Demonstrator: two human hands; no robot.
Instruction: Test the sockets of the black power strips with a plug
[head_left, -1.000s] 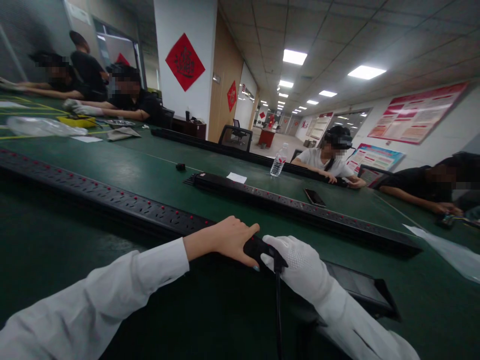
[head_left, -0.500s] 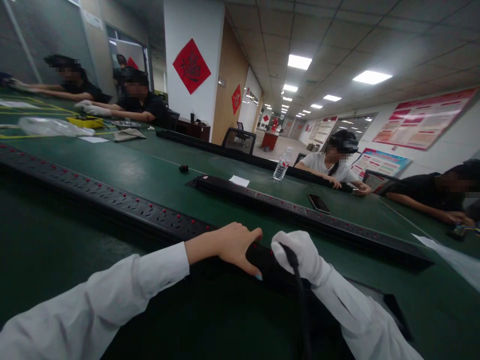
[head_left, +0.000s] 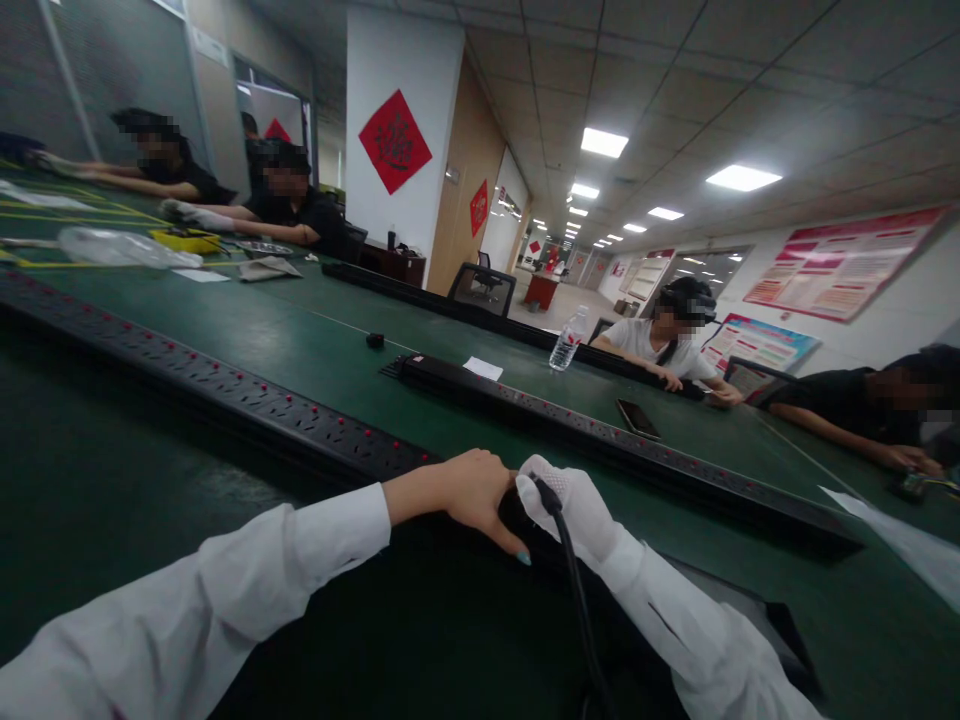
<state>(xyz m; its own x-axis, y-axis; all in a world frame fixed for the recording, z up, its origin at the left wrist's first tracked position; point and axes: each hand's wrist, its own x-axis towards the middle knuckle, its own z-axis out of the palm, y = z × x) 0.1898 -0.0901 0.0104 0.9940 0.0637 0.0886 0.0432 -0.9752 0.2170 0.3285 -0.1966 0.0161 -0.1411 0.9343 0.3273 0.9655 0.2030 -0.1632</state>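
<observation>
L hand (head_left: 480,495), bare, is clasped over the near power strip (head_left: 270,400), thumb on the side toward the wearer, fingers across the top w/ tips hidden, so grip is about as wide as the strip. R hand (head_left: 566,505), in a white dotted glove, is closed narrow round a black plug (head_left: 549,496) w/ cable (head_left: 576,585) running down toward the wearer; it's just beside L hand, can't tell if the two touch. Plug end is hidden by glove, so can't tell if it's in a socket. Near power strip is long, black, w/ red dots along top, lying diagonally on the green table (head_left: 322,325) from far L edge of view to under both hands. Second strip (head_left: 600,430) lies beyond, apart from it, abt parallel. Nr that: white paper slip (head_left: 482,369), clear bottle (head_left: 568,340) standing upright, phone (head_left: 637,418) lying flat, small black piece (head_left: 375,341). Third strip (head_left: 442,308) runs along far table edge, co-worker in white shirt (head_left: 637,342) has hands at its R end. Clear plastic bag (head_left: 124,248) lies far L, nr a yellow item (head_left: 187,242)
</observation>
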